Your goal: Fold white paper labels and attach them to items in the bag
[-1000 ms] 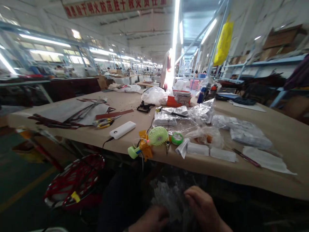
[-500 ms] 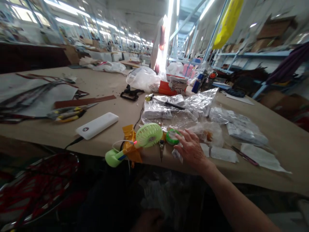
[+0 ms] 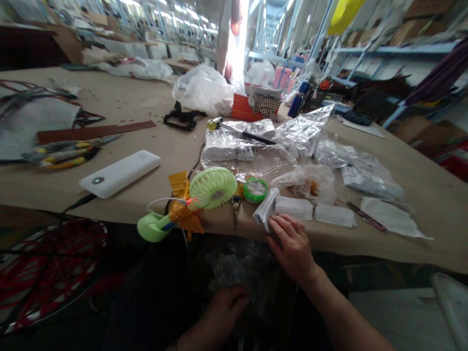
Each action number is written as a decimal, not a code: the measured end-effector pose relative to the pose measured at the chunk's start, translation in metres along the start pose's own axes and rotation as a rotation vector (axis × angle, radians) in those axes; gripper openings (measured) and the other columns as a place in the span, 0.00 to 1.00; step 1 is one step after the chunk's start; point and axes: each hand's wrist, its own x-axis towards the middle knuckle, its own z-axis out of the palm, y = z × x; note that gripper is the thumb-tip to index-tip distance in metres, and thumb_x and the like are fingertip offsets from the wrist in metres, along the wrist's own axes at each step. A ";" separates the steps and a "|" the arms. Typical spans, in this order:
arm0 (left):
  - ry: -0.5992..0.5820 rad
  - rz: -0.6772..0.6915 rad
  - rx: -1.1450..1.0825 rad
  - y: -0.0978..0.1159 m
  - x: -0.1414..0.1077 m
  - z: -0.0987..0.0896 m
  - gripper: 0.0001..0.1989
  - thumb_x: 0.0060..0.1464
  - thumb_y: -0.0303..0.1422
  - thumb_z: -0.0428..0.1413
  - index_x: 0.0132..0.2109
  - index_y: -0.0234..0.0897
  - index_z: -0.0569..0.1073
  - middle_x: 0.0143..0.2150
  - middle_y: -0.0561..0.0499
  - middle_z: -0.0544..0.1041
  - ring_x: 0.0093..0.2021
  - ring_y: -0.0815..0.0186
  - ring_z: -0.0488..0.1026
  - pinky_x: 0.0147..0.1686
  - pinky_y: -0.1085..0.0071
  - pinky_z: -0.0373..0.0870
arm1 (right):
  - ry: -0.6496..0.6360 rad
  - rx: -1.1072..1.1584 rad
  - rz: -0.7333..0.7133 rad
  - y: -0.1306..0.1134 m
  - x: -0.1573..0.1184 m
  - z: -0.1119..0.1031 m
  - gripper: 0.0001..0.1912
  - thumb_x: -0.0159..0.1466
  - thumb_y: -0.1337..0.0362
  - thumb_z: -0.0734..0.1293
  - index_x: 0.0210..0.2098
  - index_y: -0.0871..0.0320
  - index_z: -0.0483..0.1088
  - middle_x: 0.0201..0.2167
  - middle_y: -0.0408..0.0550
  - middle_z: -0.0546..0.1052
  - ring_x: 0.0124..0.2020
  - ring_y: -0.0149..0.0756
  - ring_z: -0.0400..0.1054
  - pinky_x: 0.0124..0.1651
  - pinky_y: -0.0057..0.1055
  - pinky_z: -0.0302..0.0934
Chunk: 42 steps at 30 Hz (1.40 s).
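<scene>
My right hand (image 3: 294,246) is at the table's front edge, fingertips against a folded stack of printed paper labels (image 3: 266,209). Its fingers are stretched out and the thumb sits apart, below them. Low in the shadow beneath the table edge is my left hand (image 3: 224,312), fingers curled in; what they hold, if anything, I cannot make out. Just past it lies a heap of crumpled clear plastic (image 3: 237,268). A green round tub (image 3: 255,190) with whitish contents stands left of the stack. Two flat label bundles, one of them (image 3: 293,207), lie to its right.
A green fan (image 3: 213,187) is taped to the table edge, beside a small screwdriver-like tool (image 3: 236,209). A white power bank (image 3: 120,173) and pliers (image 3: 69,153) lie left. Plastic-wrapped label packs (image 3: 234,146), a hammer-like tool (image 3: 243,132) and tweezers (image 3: 365,216) are also there.
My right hand has left the green tub and come down toward me to the folded label stack. My left hand shows more clearly below the table. The view has tilted down.
</scene>
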 end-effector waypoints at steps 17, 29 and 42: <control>0.052 -0.011 -0.903 0.098 0.025 -0.012 0.15 0.48 0.41 0.57 0.36 0.32 0.71 0.30 0.48 0.75 0.30 0.67 0.72 0.33 0.70 0.67 | 0.146 0.320 -0.015 0.002 -0.016 -0.014 0.11 0.60 0.72 0.63 0.40 0.54 0.72 0.38 0.48 0.74 0.48 0.41 0.65 0.48 0.42 0.65; 0.141 -0.082 -1.058 0.114 0.030 -0.006 0.09 0.48 0.33 0.58 0.34 0.30 0.70 0.26 0.48 0.75 0.23 0.70 0.72 0.25 0.73 0.70 | 0.019 0.156 -0.001 -0.001 -0.022 -0.032 0.19 0.62 0.65 0.62 0.53 0.58 0.62 0.45 0.53 0.71 0.51 0.45 0.61 0.51 0.45 0.62; 0.188 -0.166 -0.910 0.110 0.026 -0.004 0.06 0.51 0.29 0.54 0.35 0.30 0.69 0.26 0.46 0.76 0.22 0.69 0.72 0.25 0.73 0.69 | 0.027 -0.110 0.108 0.022 -0.011 -0.027 0.07 0.63 0.66 0.62 0.37 0.58 0.72 0.38 0.48 0.75 0.45 0.40 0.65 0.50 0.39 0.57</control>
